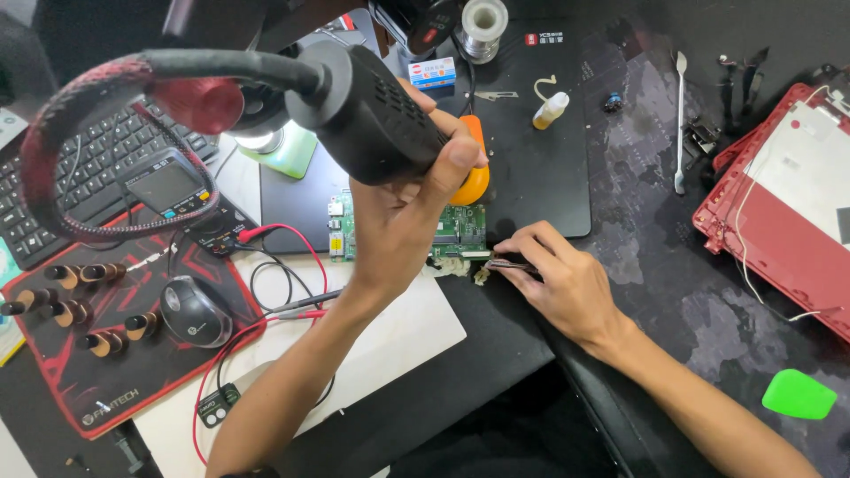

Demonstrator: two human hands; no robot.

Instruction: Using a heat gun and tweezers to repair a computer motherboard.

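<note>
The left hand [403, 208] is wrapped tight around a fat black hot air tool [367, 115], holding it up with its tip pointing down and to the right. Just under it lies the green circuit board [460, 228], long side going left to right. The right hand [553, 274] rests at the board's right edge, pinching thin tweezers [506, 264] that point left at it.
</note>
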